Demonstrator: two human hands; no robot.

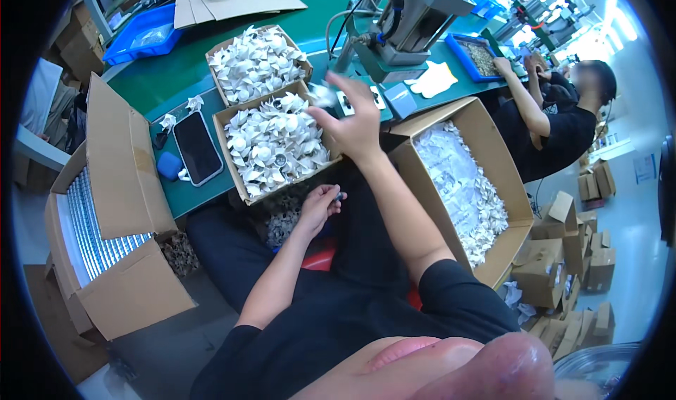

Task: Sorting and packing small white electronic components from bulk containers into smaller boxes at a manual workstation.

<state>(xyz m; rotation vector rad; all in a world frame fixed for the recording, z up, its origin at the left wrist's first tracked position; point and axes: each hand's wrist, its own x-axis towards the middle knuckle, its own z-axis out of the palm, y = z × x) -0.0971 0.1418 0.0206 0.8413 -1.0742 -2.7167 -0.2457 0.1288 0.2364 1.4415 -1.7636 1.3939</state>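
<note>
My right hand is raised over the green bench, its fingertips pinching a small white folded piece, blurred by motion, just past the corner of the nearer cardboard box of white folded pieces. My left hand rests low over my lap, below that box's front edge, fingers curled around a small dark part. A second box of the same white pieces stands behind the first. A grey press machine stands on the bench beyond my right hand.
A large carton of white pieces sits at my right. Left stands an open carton of blue-white packs. A phone and blue pad lie on the bench. Another person works at the right; small boxes litter the floor.
</note>
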